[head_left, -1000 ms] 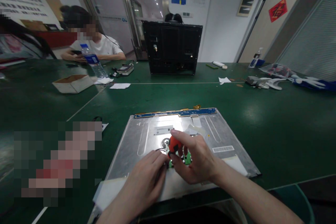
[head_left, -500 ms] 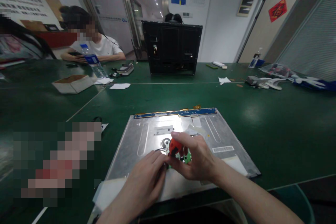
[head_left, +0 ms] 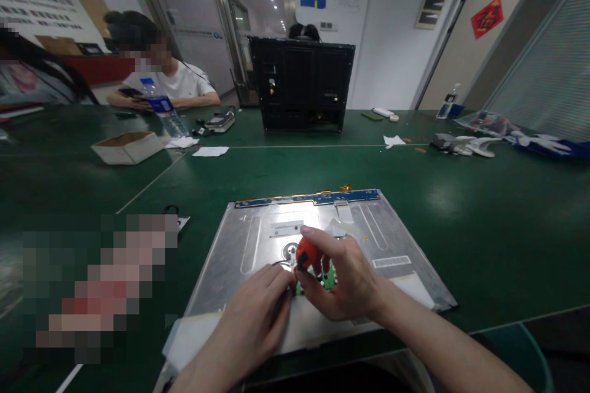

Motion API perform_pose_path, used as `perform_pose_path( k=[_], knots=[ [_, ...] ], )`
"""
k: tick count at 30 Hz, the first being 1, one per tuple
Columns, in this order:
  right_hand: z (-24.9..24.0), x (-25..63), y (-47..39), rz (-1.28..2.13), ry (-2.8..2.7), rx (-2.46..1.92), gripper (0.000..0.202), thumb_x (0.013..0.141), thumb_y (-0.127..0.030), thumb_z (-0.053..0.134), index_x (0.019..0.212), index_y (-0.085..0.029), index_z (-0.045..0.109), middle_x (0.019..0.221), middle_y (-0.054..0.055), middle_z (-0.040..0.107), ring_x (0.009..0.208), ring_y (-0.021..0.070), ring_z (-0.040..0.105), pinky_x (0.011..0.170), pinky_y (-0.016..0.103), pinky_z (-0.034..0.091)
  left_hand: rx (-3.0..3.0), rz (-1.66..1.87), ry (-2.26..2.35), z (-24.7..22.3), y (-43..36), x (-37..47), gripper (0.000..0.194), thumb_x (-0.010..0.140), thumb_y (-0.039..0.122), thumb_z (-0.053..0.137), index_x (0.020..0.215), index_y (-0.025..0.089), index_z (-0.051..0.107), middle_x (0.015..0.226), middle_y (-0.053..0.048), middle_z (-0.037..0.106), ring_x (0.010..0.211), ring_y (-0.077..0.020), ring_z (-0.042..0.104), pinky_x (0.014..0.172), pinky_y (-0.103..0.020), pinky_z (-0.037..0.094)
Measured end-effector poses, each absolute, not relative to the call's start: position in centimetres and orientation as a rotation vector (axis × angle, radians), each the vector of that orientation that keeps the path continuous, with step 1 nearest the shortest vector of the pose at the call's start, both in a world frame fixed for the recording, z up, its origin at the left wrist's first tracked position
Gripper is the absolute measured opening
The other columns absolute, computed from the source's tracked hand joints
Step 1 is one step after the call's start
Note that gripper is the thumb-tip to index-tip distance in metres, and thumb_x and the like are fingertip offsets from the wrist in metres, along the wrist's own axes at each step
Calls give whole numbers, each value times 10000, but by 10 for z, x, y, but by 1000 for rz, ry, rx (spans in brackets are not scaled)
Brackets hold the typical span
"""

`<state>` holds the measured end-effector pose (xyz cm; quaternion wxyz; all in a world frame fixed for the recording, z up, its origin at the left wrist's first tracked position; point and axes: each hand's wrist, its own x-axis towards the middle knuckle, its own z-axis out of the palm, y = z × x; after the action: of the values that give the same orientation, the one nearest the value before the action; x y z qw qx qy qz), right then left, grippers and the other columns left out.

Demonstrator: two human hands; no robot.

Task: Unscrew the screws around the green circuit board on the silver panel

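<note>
A silvery metal panel [head_left: 216, 270] lies flat before me, with a blue circuit strip [head_left: 276, 201] along its far edge. My right hand [head_left: 343, 273] is wrapped round the red and black handle of a screwdriver [head_left: 306, 252], held over a small green circuit board [head_left: 329, 281] near the panel's middle. My left hand [head_left: 262, 301] rests on the panel beside the board, fingers closed and fingertips at the screwdriver's lower part. What those fingertips hold is hidden. The screwdriver's tip cannot be seen.
Beyond the panel stands a black monitor-like frame [head_left: 304, 83]. An open white box [head_left: 129, 148] and a water bottle [head_left: 163, 107] are at the back left. Gloves [head_left: 465, 144] lie at the right. A person [head_left: 170, 77] sits across the green table [head_left: 258, 169].
The screwdriver handle has turned and shifted slightly in my right hand, whose thumb and fingers have moved a little. My left hand has stayed in place.
</note>
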<state>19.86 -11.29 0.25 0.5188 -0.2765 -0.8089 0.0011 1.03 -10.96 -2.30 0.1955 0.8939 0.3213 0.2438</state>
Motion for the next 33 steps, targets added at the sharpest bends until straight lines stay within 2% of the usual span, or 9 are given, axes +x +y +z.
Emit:
perform_pose_path(
  k=[9,15,19,28,33],
  knots=[
    [2,199,-110,16,-1925,-606,517,894,-231,559,1354,-190,325,889,34,679,666,121,614,556,223,504,2507,731,876,-29,-109,9,192,868,109,392,940,199,545,911,-78,627,832,-216,599,728,-346,511],
    [4,200,-114,17,-1959,-635,613,849,-153,482,1415,-157,249,981,72,682,673,125,625,588,244,543,2501,723,906,-23,-110,10,202,842,118,437,952,206,581,853,-63,628,784,-210,591,713,-337,515],
    [5,199,-113,23,-1943,-635,617,832,-123,476,1412,-162,271,957,65,689,626,119,613,565,236,538,2501,724,901,-21,-110,10,205,853,124,429,963,215,576,868,-63,631,784,-211,596,702,-331,518],
    [3,199,-112,30,-1916,-635,525,859,-182,583,1335,-176,361,962,52,679,660,111,618,572,222,522,2511,731,906,-24,-110,11,182,869,123,388,898,195,553,877,-79,628,794,-222,599,702,-356,518],
    [4,199,-112,51,-1926,-631,531,861,-196,577,1344,-170,358,964,60,678,680,121,624,564,227,519,2507,736,905,-25,-109,10,179,875,128,394,904,202,555,889,-77,632,800,-218,608,706,-333,522]
  ],
)
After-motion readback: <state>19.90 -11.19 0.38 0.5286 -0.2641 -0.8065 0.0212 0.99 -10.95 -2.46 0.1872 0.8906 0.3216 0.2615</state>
